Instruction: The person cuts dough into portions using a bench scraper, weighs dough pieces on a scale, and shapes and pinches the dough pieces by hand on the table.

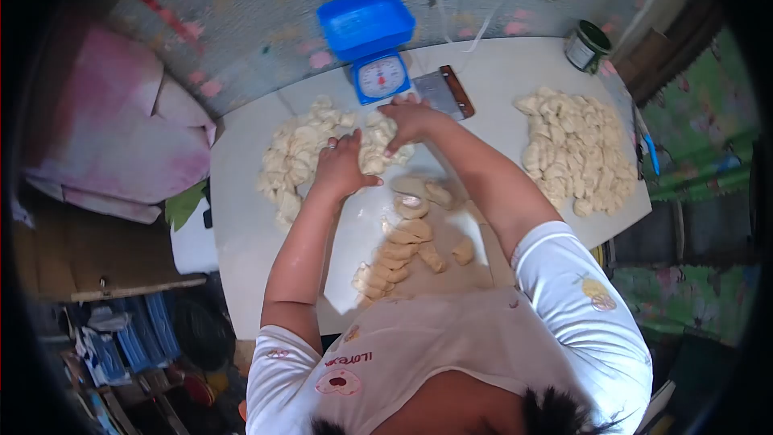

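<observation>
Both hands at the dough (375,153), just in front of the scale (382,75): left hand (341,167) with fingers spread along its edge, right hand (411,118) closer to the scale, fingers parted, thumb out, whether either grips I can't tell! Right of the scale, the scraper (437,95); farther right, another pile (576,153)

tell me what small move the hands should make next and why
Probably ease the right hand toward the left hand, drawing in the small dough clump: it lies between the two hands, its pieces look loosely heaped, and the larger dough pile sits just beyond the left hand.
</observation>
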The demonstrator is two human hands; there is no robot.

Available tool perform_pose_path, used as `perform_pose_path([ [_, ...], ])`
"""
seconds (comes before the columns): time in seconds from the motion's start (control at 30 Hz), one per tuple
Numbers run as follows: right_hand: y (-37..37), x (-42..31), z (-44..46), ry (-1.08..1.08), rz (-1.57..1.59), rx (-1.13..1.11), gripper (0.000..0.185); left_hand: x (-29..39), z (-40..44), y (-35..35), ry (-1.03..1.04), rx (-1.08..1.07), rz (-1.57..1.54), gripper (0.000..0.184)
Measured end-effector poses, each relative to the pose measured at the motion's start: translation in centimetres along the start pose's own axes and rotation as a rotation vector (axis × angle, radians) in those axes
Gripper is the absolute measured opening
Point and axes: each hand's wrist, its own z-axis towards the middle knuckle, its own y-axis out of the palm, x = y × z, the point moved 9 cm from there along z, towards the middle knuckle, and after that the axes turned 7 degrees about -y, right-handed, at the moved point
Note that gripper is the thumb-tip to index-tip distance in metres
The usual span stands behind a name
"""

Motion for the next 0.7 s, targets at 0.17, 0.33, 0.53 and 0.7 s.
perform_pose_path([
  [0.17, 0.6, 0.0, -1.9, 0.001, 0.044, -0.107, 0.101, 0.2, 2.8, 2.2, 0.017, -0.116, -0.053, 0.079],
  [0.33, 1.3, 0.0, -4.4, -0.127, 0.276, 0.149, 0.073, 1.8, 2.6, 2.2, -0.016, -0.134, -0.390, 0.058],
  [0.53, -8.9, 5.2, -14.9, -0.218, 0.588, 0.621, 0.061, 11.5, 5.8, -2.6, 0.262, -0.047, -0.717, 0.054],
  [0.7, -19.2, 14.7, -24.2, -0.039, 0.305, 0.905, 0.063, 26.9, 12.8, -6.3, 0.538, 0.158, -0.697, 0.054],
])
